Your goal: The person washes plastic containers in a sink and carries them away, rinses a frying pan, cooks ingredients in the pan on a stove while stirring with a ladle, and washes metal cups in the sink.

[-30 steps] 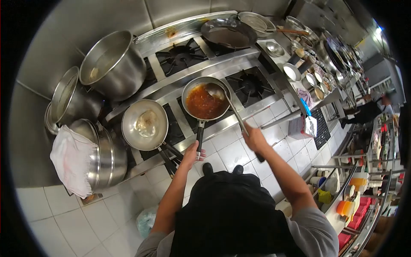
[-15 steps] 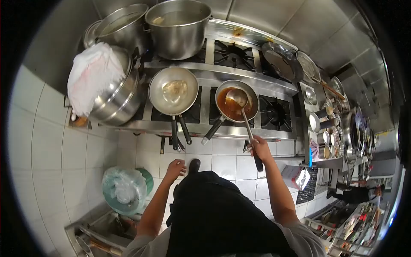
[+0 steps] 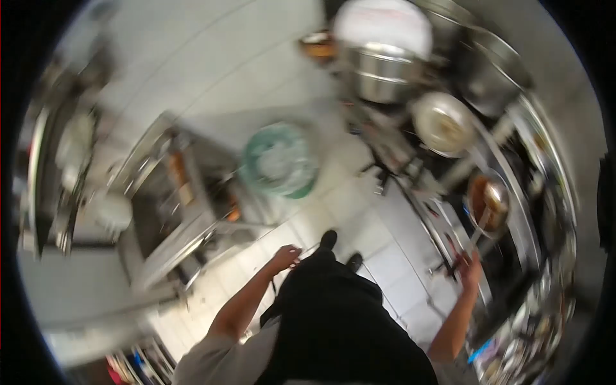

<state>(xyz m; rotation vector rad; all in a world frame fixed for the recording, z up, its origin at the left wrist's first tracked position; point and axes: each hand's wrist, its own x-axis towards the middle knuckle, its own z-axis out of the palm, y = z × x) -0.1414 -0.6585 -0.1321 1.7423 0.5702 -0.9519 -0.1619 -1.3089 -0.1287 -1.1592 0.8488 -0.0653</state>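
My right hand (image 3: 470,269) is closed around the handle of a metal ladle (image 3: 480,232), though blur softens the fingers. The ladle's bowl rests in a small frying pan (image 3: 505,221) holding reddish-brown sauce (image 3: 478,196). Farther along the stove stands a second, pale frying pan (image 3: 420,122) with a little yellowish liquid in it. My left hand (image 3: 285,258) hangs in front of my black apron, its fingers loosely bent and apart, with nothing visible in them.
Large steel pots (image 3: 491,70) and a cloth-topped steamer pot (image 3: 385,80) stand at the stove's far end. A green lined bin (image 3: 282,160) is on the tiled floor (image 3: 385,250). At left is a steel sink unit (image 3: 151,256) with utensils.
My view has swung left, so the stove now lies at the right and the sink unit shows at left. The ladle stays in the sauce pan; the picture has become blurred.
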